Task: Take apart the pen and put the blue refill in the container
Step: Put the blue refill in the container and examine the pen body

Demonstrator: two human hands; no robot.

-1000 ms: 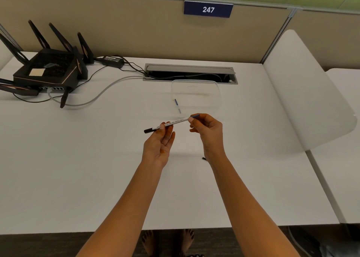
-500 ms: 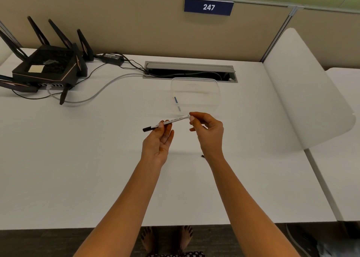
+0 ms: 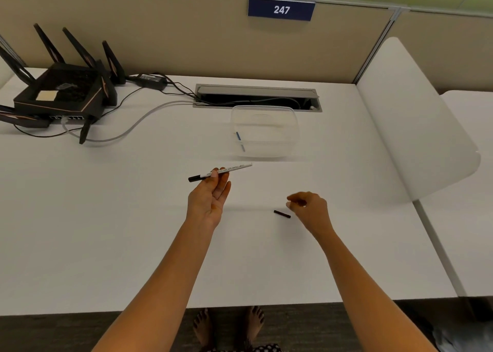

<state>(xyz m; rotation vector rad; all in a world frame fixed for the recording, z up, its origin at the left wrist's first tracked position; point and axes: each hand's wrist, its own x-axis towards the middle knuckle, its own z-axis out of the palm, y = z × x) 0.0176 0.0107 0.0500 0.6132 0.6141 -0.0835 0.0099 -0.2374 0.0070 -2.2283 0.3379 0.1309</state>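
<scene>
My left hand [image 3: 209,199] is palm up and pinches a white pen barrel [image 3: 232,169] with a black tip pointing left. It is above the table, just in front of the clear plastic container [image 3: 295,127]. A blue refill [image 3: 239,139] lies inside the container at its left side. My right hand [image 3: 309,209] hovers low over the table to the right, fingers pinched together and blurred. What it holds, if anything, is hidden. A small black pen piece [image 3: 282,214] lies on the table just left of that hand.
A black router [image 3: 61,90] with antennas and cables sits at the far left. An open cable slot [image 3: 256,97] runs behind the container. A white curved divider [image 3: 416,127] bounds the desk on the right. A beige partition stands behind.
My right hand left the pen's right end and dropped down to the right, beside the black piece. The left hand kept the barrel, whose right end no longer shows blue.
</scene>
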